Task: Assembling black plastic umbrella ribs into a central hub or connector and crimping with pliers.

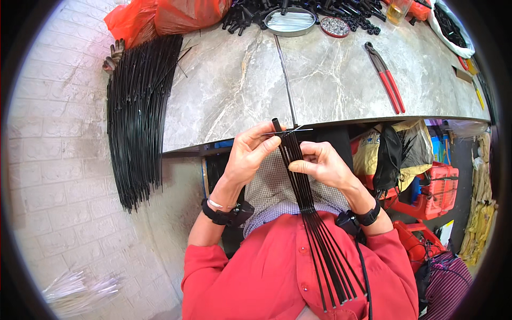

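Observation:
Over my lap hangs a bundle of thin black rods [302, 186] that look like umbrella ribs, gathered at the top and fanning out below across the red shirt. My left hand [255, 148] pinches the top of the bundle, beside a short black tube [276, 125]. A thin silvery wire [304, 129] crosses the rod tops there. My right hand [324, 164] is closed on the upper rods, thumb and bent fingers pressed against them. Just beyond the rod tops, a slim metal rod [285, 74] lies on the grey marbled table [224, 101], its near end at the edge.
A thick stack of black rods [140, 122] overhangs the table's left end. At the back are an orange-red bag [170, 21], black plastic parts [341, 8], a dish of fine wires [290, 22] and a round tin [335, 27]. Red-handled pliers [388, 82] lie at right.

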Demonstrator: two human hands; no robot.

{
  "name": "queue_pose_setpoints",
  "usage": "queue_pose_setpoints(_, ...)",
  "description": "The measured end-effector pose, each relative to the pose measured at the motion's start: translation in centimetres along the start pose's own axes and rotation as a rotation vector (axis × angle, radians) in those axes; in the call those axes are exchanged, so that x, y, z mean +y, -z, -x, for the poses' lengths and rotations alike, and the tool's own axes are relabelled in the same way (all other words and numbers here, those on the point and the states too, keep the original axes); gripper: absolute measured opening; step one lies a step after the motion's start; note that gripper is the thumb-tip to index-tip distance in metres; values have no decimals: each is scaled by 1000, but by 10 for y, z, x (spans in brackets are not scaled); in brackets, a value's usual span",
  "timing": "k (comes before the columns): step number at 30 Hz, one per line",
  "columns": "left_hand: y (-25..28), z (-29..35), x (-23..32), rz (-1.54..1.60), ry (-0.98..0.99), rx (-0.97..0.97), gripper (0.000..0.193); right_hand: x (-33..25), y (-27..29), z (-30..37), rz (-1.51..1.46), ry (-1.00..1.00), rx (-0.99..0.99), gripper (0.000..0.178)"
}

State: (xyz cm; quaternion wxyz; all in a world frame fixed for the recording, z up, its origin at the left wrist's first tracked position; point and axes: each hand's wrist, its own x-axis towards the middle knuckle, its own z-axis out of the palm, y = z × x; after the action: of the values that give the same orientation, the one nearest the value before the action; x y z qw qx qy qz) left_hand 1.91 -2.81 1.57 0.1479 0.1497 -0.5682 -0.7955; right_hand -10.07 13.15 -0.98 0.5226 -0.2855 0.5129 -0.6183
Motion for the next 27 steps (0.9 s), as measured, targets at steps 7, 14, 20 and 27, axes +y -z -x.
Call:
queue_pose_setpoints(7, -3, 3, 6, -20, -26, -5, 32, -29, -13, 8, 196, 46, 163, 18)
queue_pose_setpoints(14, 0, 9, 1, 30, -56, -57, 30, -25, -4, 3, 117, -20, 13, 16)
queue_pose_setpoints(20, 5, 8, -3, 120, -58, -115, 31, -13, 3, -7, -26, -38, -117, 19)
queue_pose_setpoints(27, 14, 4, 6, 25, -32, -152, 28, -16, 0, -6, 17, 6, -77, 17)
